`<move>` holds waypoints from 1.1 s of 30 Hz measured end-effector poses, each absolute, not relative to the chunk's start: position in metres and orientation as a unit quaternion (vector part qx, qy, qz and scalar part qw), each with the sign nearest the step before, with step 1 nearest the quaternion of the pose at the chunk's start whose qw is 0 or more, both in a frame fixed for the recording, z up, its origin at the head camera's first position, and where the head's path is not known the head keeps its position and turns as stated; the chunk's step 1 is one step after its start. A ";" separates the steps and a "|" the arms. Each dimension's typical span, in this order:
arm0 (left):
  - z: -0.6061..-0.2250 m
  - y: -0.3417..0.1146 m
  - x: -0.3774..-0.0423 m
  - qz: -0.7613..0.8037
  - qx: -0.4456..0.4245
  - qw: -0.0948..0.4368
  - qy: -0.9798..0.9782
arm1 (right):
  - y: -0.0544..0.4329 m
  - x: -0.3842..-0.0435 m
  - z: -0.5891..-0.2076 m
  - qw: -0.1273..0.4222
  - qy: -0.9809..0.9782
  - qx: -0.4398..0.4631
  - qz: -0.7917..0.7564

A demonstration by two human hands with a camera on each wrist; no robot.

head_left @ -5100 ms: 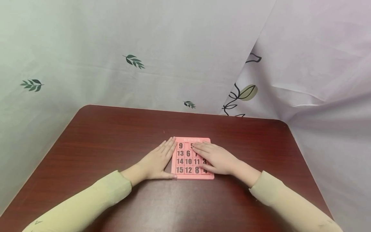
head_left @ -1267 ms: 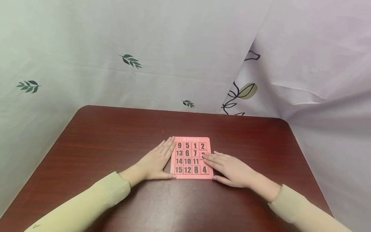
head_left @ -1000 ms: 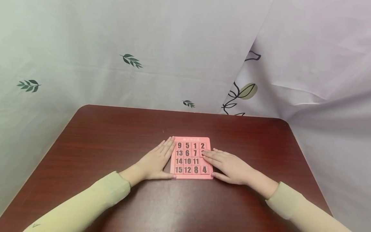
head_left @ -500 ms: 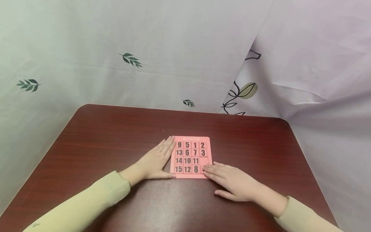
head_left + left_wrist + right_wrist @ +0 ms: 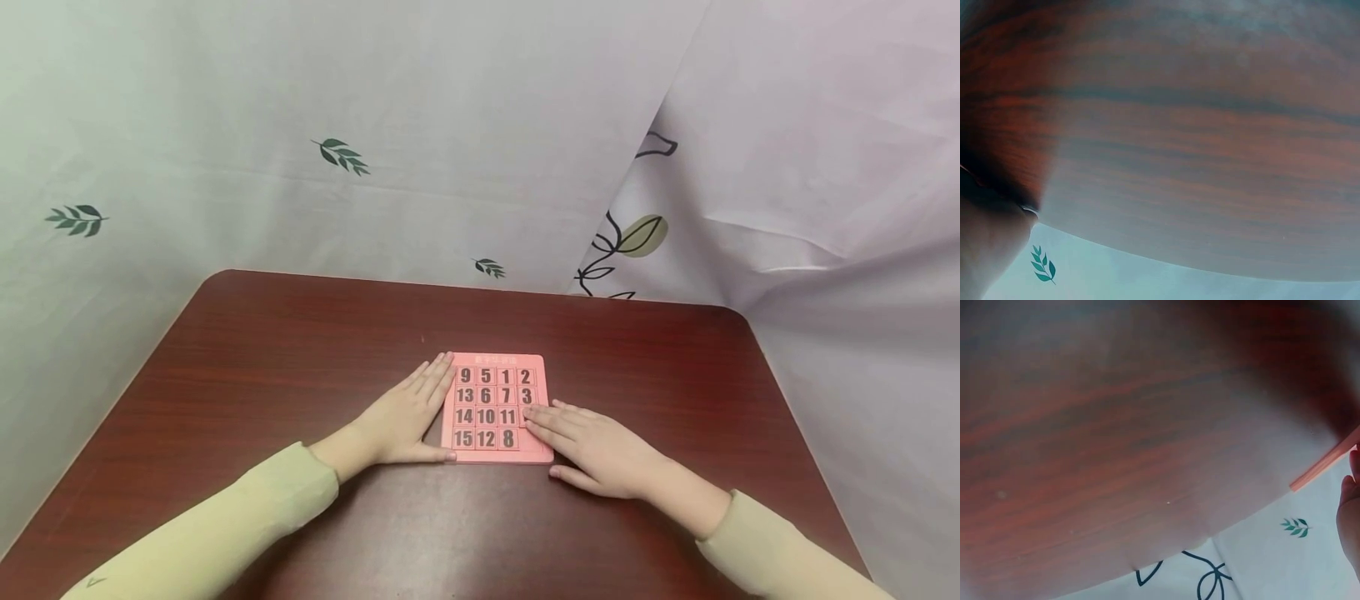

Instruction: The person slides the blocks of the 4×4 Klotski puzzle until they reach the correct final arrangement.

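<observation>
A pink number slide puzzle (image 5: 491, 456) lies flat on the table in the head view. My left hand (image 5: 401, 417) rests along its left side with straight fingers, the fingertips at the far left corner and the thumb at the near left corner. The fingertips of my right hand (image 5: 603, 450) press on the right column's third row, covering the tile there. Above them shows the 3 tile (image 5: 527, 396). The bottom right slot (image 5: 531, 440) holds no tile. The right wrist view catches only the puzzle's edge (image 5: 1322, 467) beside the hand; the left wrist view shows part of the left hand (image 5: 991, 244).
A dark red-brown wooden table (image 5: 300, 333) with rounded corners lies under the puzzle. Pale curtains (image 5: 450, 125) printed with leaves hang close behind its far edge and at both sides.
The 5 tile went left and the 1 and 2 appeared in the top row. Lately the right hand slid the 3, then the 4, away from me. The left hand stayed put.
</observation>
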State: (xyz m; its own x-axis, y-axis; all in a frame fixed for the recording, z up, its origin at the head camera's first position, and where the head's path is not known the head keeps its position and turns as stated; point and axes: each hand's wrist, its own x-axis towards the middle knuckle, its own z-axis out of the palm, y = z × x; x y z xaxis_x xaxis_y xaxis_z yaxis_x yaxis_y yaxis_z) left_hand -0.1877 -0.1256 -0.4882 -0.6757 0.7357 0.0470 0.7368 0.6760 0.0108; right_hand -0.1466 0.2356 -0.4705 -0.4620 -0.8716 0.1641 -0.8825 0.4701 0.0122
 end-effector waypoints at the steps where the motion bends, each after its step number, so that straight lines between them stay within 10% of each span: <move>1: -0.488 -0.125 -0.188 -0.014 -0.402 0.020 -0.915 | 0.235 -0.147 -0.470 0.072 -0.855 0.512 0.037; 33: -0.485 -0.125 -0.186 -0.018 -0.405 0.025 -0.914 | 0.238 -0.126 -0.469 0.095 -0.839 0.532 0.058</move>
